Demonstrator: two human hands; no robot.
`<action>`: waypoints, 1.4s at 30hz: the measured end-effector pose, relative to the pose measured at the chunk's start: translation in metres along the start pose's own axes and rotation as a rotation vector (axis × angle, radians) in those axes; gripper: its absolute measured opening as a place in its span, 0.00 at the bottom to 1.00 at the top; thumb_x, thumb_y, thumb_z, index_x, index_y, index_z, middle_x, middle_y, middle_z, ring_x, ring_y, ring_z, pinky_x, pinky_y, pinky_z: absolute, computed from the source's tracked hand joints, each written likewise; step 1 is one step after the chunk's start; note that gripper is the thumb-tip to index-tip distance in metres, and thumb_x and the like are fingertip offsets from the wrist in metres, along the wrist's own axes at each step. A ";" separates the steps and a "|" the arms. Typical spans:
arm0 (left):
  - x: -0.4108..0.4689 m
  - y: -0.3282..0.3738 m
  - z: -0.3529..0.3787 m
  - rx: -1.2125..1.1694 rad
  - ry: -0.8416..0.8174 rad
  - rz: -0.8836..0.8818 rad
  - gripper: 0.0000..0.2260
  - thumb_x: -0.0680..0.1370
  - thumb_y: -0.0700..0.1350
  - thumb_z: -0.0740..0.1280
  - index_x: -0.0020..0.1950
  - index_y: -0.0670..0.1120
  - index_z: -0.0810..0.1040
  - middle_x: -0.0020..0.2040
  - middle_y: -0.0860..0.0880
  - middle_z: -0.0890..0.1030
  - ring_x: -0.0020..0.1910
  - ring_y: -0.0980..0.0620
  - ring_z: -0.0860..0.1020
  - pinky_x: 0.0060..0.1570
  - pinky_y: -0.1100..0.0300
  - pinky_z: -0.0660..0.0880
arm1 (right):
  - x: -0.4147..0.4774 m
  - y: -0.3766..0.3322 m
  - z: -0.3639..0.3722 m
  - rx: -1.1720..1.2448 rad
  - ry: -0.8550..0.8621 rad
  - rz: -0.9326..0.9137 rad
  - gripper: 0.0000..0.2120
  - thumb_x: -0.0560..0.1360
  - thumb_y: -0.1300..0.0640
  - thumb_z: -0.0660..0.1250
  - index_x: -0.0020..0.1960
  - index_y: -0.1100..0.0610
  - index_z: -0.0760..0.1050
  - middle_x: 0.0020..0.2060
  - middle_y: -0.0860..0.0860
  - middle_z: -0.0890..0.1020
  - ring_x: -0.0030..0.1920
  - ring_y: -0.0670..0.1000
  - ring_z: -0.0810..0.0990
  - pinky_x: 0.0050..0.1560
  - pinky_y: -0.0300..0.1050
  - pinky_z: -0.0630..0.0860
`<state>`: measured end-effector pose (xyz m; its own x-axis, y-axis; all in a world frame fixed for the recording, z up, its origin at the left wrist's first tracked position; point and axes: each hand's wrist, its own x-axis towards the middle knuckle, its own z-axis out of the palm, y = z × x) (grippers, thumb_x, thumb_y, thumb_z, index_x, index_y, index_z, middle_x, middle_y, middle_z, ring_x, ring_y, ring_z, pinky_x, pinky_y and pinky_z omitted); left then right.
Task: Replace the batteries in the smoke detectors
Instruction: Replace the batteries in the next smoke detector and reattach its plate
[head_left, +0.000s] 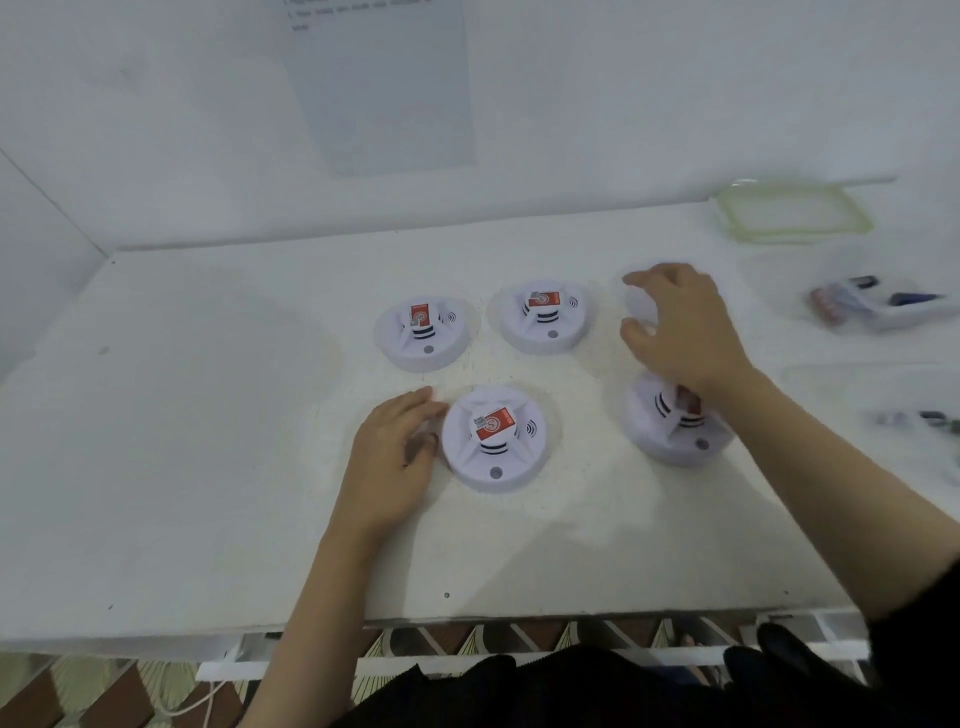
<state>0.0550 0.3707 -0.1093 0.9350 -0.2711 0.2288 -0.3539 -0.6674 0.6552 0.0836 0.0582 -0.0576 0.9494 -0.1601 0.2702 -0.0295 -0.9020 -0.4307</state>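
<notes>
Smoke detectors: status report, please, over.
Left hand rests beside near-left smoke detector. Right hand spread over blurred thing, grip unclear. All four in view closed. Right arm crosses near-right one.

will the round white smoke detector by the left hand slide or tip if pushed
Likely slides, not tips: the round white plastic smoke detector sits low and wide on the white table. Its shell looks rigid, probably light.
</notes>
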 end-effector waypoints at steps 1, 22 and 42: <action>0.000 0.000 0.000 0.013 0.002 0.003 0.17 0.73 0.40 0.63 0.60 0.45 0.81 0.62 0.57 0.73 0.63 0.62 0.67 0.61 0.82 0.54 | 0.009 0.006 -0.001 -0.071 -0.016 0.069 0.27 0.72 0.50 0.66 0.70 0.56 0.68 0.67 0.62 0.69 0.66 0.63 0.66 0.65 0.52 0.62; 0.010 0.034 -0.013 -0.126 0.112 -0.082 0.16 0.77 0.35 0.65 0.58 0.54 0.77 0.60 0.58 0.76 0.64 0.58 0.71 0.61 0.72 0.61 | 0.009 0.013 -0.045 1.434 -0.222 0.483 0.24 0.71 0.52 0.66 0.67 0.52 0.70 0.59 0.54 0.78 0.61 0.58 0.76 0.52 0.50 0.77; 0.054 0.161 0.040 -0.511 -0.168 0.168 0.48 0.58 0.51 0.83 0.72 0.58 0.61 0.63 0.64 0.73 0.63 0.65 0.71 0.59 0.74 0.69 | -0.068 -0.013 -0.067 1.730 -0.341 0.309 0.25 0.73 0.41 0.61 0.69 0.42 0.67 0.64 0.52 0.77 0.59 0.58 0.79 0.43 0.54 0.80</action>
<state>0.0474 0.2210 -0.0198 0.8351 -0.4791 0.2702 -0.4017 -0.1956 0.8946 -0.0013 0.0539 -0.0132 0.9963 0.0590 -0.0628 -0.0855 0.5817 -0.8089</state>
